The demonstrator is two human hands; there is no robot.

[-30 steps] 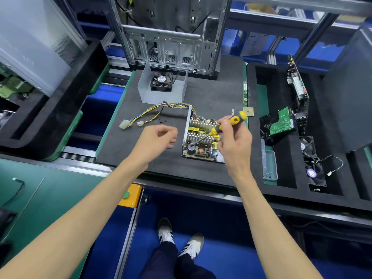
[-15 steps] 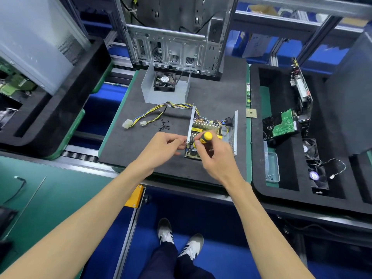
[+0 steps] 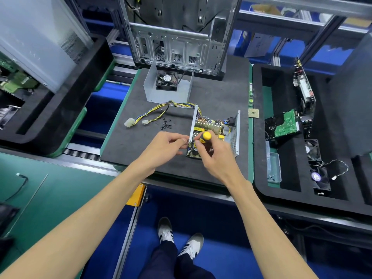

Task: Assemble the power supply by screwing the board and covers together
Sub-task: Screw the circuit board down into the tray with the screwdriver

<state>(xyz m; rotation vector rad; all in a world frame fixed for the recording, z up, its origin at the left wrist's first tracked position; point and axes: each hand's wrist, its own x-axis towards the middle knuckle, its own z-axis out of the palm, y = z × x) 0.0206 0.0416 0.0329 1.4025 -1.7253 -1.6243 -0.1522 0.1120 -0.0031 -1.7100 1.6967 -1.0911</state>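
The power supply board [image 3: 209, 125] lies in its open metal base cover [image 3: 235, 137] on the dark foam mat [image 3: 217, 97]. My right hand [image 3: 213, 156] grips a yellow-handled screwdriver [image 3: 206, 135], held upright over the board's near left corner; its tip is hidden. My left hand [image 3: 165, 147] has curled fingers at the cover's left wall, pinching near the screwdriver; what it pinches is too small to see. Several black screws [image 3: 166, 124] lie loose on the mat. A second cover with a fan [image 3: 168, 85] stands behind, with the cable bundle [image 3: 161, 111] running left.
A bare computer case [image 3: 177, 37] stands at the mat's far edge. A black foam tray [image 3: 281, 184] on the right holds a hard drive [image 3: 285, 123], fans [image 3: 319, 176] and a small clear box [image 3: 273, 168]. Another black tray [image 3: 46, 121] sits to the left.
My right hand swung the screwdriver from a slant over the board's right side to upright at the near left corner. My left hand came right to the cover's wall and closed its fingers.
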